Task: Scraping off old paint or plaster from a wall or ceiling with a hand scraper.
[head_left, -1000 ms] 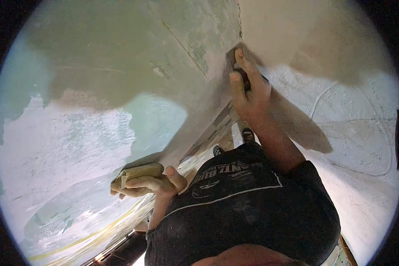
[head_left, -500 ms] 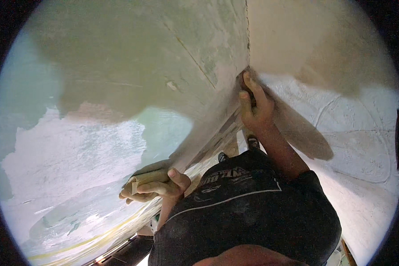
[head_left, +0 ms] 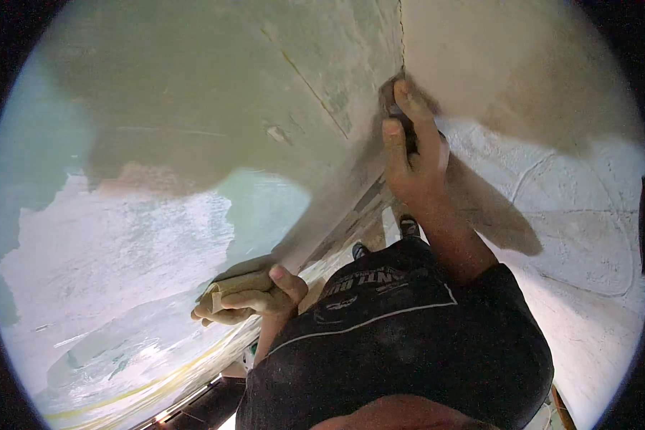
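Head view: right hand [head_left: 413,154] gripping dark sanding pad [head_left: 392,97], pressed into wall corner [head_left: 401,43], slightly higher than before; left hand [head_left: 254,297] clenched round folded sandpaper [head_left: 238,284], against patched wall [head_left: 143,236], nearly unmoved.

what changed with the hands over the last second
The right hand slid a little further up along the wall corner, pressing a small dark tool, mostly hidden, into the seam. The left hand barely shifted and kept its grip on the folded tan sanding pad against the left wall. Nothing was picked up or let go.
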`<action>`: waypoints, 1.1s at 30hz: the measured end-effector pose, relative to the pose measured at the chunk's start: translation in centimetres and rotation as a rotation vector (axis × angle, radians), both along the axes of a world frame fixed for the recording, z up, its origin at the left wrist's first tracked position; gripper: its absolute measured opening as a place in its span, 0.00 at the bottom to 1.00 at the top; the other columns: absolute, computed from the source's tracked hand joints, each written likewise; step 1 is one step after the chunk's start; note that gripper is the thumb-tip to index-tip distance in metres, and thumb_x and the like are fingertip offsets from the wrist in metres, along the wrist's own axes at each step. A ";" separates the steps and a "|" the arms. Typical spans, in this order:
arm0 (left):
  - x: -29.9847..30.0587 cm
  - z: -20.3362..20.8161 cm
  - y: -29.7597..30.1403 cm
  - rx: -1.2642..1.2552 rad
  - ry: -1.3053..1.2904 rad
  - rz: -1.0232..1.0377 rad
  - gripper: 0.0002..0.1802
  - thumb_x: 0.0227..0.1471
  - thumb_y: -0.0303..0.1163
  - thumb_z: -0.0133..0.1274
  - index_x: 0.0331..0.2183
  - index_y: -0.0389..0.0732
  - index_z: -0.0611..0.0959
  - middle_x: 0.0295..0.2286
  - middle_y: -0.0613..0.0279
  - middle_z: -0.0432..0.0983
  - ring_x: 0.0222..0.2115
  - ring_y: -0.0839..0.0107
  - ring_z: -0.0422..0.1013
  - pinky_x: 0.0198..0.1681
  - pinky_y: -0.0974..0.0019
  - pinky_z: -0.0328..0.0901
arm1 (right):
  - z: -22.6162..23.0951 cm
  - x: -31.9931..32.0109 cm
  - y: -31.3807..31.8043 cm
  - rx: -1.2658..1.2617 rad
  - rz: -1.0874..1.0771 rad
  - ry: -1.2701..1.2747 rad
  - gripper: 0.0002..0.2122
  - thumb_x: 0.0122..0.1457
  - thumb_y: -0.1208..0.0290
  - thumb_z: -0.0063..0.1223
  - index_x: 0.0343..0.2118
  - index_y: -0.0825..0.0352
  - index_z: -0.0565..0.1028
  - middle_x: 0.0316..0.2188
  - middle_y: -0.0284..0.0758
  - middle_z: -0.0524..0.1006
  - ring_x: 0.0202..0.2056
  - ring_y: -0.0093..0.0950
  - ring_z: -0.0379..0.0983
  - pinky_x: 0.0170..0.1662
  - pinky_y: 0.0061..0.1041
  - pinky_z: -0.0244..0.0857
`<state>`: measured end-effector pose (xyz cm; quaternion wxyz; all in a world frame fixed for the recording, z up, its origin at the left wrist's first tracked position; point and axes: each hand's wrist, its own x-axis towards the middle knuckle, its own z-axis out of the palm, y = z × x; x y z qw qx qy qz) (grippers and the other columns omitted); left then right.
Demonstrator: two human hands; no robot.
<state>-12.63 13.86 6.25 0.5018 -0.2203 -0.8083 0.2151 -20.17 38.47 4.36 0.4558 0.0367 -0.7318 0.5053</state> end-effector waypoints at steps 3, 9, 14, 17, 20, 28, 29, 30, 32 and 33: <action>-0.9 -2.6 -0.8 0.488 -0.013 -0.108 0.45 0.56 0.44 0.43 0.64 0.34 0.41 0.61 0.32 0.27 0.62 0.36 0.25 0.60 0.32 0.23 | -3.3 0.1 0.7 0.123 -0.037 0.003 0.16 0.58 0.78 0.51 0.50 0.74 0.71 0.47 0.48 0.76 0.49 0.42 0.74 0.52 0.34 0.67; 0.3 -3.2 -1.2 0.497 -0.113 -0.063 0.43 0.56 0.37 0.41 0.63 0.32 0.37 0.60 0.27 0.23 0.61 0.37 0.24 0.59 0.33 0.33 | -2.4 0.6 0.9 0.164 -0.049 0.012 0.19 0.57 0.79 0.52 0.52 0.72 0.70 0.46 0.46 0.76 0.46 0.41 0.75 0.49 0.32 0.68; -0.7 -1.9 -0.4 0.505 0.044 -0.128 0.42 0.56 0.44 0.45 0.65 0.40 0.46 0.59 0.36 0.40 0.58 0.43 0.41 0.56 0.36 0.40 | -2.5 1.6 1.0 0.160 -0.002 -0.103 0.18 0.57 0.78 0.53 0.52 0.70 0.71 0.45 0.45 0.77 0.44 0.42 0.76 0.47 0.32 0.70; -0.4 -2.0 -0.6 0.437 -0.083 -0.142 0.45 0.54 0.40 0.43 0.63 0.30 0.41 0.61 0.30 0.22 0.62 0.40 0.23 0.61 0.40 0.19 | -3.8 2.2 1.4 0.200 -0.010 -0.167 0.18 0.57 0.78 0.53 0.52 0.68 0.72 0.45 0.44 0.77 0.43 0.42 0.76 0.46 0.31 0.70; -0.9 -2.3 -0.3 0.566 0.043 -0.200 0.43 0.55 0.45 0.46 0.65 0.41 0.47 0.58 0.40 0.44 0.60 0.43 0.39 0.59 0.35 0.35 | -2.8 1.8 1.0 0.141 0.016 -0.107 0.18 0.58 0.77 0.52 0.52 0.67 0.72 0.45 0.44 0.77 0.44 0.42 0.76 0.47 0.32 0.69; -0.4 -2.6 0.0 0.568 0.024 -0.121 0.44 0.55 0.45 0.47 0.65 0.42 0.47 0.58 0.43 0.44 0.60 0.42 0.40 0.60 0.35 0.28 | -5.3 2.7 0.9 0.151 0.031 -0.203 0.17 0.57 0.74 0.54 0.51 0.64 0.73 0.43 0.45 0.77 0.40 0.41 0.77 0.43 0.32 0.70; -0.3 -2.8 -0.1 0.583 -0.005 -0.135 0.44 0.55 0.45 0.46 0.65 0.42 0.46 0.58 0.43 0.45 0.59 0.41 0.41 0.60 0.35 0.29 | -5.0 2.8 1.1 0.153 0.039 -0.231 0.16 0.59 0.74 0.53 0.50 0.68 0.73 0.45 0.45 0.77 0.45 0.39 0.75 0.48 0.32 0.68; -0.3 -3.0 -0.2 0.597 -0.034 -0.149 0.44 0.55 0.46 0.46 0.65 0.43 0.46 0.58 0.43 0.45 0.58 0.41 0.42 0.60 0.35 0.30 | -4.8 2.8 1.3 0.154 0.047 -0.260 0.15 0.60 0.75 0.52 0.49 0.73 0.72 0.47 0.46 0.76 0.50 0.37 0.74 0.53 0.32 0.65; -0.6 -1.7 0.2 0.473 -0.020 -0.144 0.44 0.55 0.46 0.46 0.65 0.43 0.46 0.57 0.42 0.45 0.57 0.41 0.42 0.60 0.35 0.30 | -4.7 2.7 1.0 0.136 0.034 -0.255 0.16 0.58 0.74 0.54 0.50 0.68 0.73 0.43 0.44 0.77 0.43 0.39 0.75 0.46 0.32 0.68; -0.7 -1.2 0.2 0.356 0.004 -0.143 0.44 0.56 0.47 0.47 0.65 0.44 0.46 0.57 0.42 0.46 0.57 0.41 0.43 0.59 0.34 0.31 | -4.8 2.7 0.8 0.126 0.021 -0.240 0.17 0.57 0.74 0.55 0.51 0.64 0.74 0.39 0.43 0.79 0.37 0.40 0.77 0.40 0.33 0.70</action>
